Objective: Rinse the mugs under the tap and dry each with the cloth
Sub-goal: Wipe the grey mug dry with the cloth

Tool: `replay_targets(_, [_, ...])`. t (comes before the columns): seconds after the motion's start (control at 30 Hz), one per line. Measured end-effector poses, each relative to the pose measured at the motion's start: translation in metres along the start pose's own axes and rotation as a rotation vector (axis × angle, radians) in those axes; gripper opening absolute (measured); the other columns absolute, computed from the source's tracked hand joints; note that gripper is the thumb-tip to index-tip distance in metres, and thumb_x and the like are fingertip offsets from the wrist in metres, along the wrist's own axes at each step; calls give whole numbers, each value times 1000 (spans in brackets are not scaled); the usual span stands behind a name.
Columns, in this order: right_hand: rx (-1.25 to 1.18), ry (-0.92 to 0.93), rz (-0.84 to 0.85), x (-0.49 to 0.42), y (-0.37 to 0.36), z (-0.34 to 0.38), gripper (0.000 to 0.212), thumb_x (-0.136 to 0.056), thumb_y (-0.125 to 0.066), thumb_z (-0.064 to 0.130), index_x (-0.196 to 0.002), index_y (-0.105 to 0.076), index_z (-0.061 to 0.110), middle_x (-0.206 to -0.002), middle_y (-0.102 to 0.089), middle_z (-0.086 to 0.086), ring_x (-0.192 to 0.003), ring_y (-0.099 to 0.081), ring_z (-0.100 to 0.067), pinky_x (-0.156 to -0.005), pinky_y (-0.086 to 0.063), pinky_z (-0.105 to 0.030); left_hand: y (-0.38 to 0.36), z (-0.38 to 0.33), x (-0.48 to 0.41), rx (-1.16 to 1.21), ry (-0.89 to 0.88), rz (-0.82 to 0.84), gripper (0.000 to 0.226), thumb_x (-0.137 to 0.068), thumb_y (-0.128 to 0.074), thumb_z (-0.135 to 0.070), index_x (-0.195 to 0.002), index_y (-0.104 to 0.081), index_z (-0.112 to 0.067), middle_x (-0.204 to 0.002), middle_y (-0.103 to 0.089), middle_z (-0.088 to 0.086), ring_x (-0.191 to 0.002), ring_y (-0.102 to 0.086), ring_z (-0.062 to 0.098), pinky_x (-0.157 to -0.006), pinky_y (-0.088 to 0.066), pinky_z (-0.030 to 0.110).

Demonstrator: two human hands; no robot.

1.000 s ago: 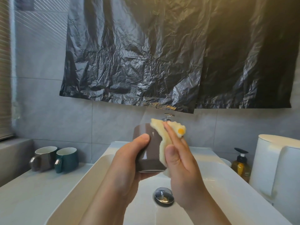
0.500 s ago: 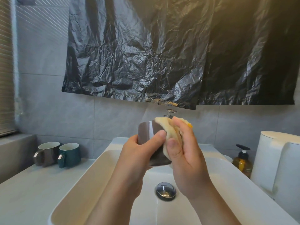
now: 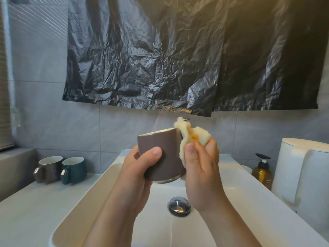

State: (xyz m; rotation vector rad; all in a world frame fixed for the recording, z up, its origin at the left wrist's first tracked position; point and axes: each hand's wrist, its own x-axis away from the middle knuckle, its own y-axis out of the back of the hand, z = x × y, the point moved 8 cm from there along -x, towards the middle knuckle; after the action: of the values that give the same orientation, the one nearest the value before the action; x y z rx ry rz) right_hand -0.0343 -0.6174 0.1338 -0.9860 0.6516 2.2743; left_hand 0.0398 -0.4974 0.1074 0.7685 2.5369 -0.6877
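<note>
Over the white basin [image 3: 102,188] and its chrome drain plug [image 3: 179,206], the left hand [image 3: 138,172] holds the brown mug [image 3: 160,150] in a closed grip, thumb across the near wall, mouth tipped toward eleven o'clock. The right hand [image 3: 201,173] pinches the yellow cloth [image 3: 186,140] against the mug's three o'clock side. Farther off, at nine o'clock on the surface [image 3: 26,216], a second brown mug [image 3: 49,169] and a teal mug [image 3: 74,167] stand side by side.

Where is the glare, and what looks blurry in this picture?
Head view: warm light glares off the black plastic sheet toward the upper right; the drain plug is smeared by motion blur; the brown mug and yellow cloth look fairly sharp.
</note>
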Motion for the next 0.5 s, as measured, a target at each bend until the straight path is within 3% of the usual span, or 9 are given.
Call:
replay_targets(0.07, [-107, -83, 30, -3, -1, -6, 30, -91, -29, 58, -92, -53, 77, -124, -44, 17, -130, -35, -3, -115, -20, -17, 4, 0, -2, -89, 5, 10, 71, -62, -77, -35, -125, -66, -5, -120, -71, 25, -109, -69, 37, -88, -59, 45])
replay_targets(0.17, [-251, -187, 93, -6, -6, -22, 27, -94, -36, 54, -102, -62, 48, -132, -56, 6, -130, -48, -10, -116, -35, -39, 5, 0, -3, -179, 7, 19, 76, -55, -80, -36, -124, -65, -7, -116, -73, 21, -107, -70, 36, -85, -58, 41])
replay_targets(0.23, [-274, -199, 137, -5, -9, -23, 32, -97, -37, 52, -107, -63, 37, -123, -63, 4, -119, -56, -9, -106, -44, -36, 7, 0, -2, -167, -23, -24, 74, -55, -79, -35, -121, -66, -5, -112, -74, 22, -101, -71, 36, -83, -59, 42])
replay_targets(0.33, [-297, -177, 127, -4, -5, -16, 43, -89, -39, 55, -115, -66, 34, -123, -64, 12, -116, -58, 0, -99, -44, -23, 8, -1, -1, -90, -64, -97, 72, -55, -78, -36, -118, -67, -2, -108, -72, 26, -95, -70, 33, -80, -61, 48])
replay_targets(0.4, [-303, -161, 117, -4, -2, -14, 53, -85, -42, 58, -120, -69, 27, -124, -64, 12, -111, -59, 2, -93, -46, -22, 5, -2, -1, -45, -64, -82, 74, -58, -77, -38, -122, -65, -2, -117, -67, 32, -101, -68, 37, -88, -57, 58])
replay_targets(0.5, [-343, -161, 148, -3, -3, -16, 48, -86, -43, 58, -111, -71, 29, -115, -68, 5, -101, -63, -4, -83, -48, -21, 2, -6, -2, -70, -89, -29, 82, -62, -81, -39, -132, -59, -4, -126, -64, 31, -116, -63, 44, -100, -50, 63])
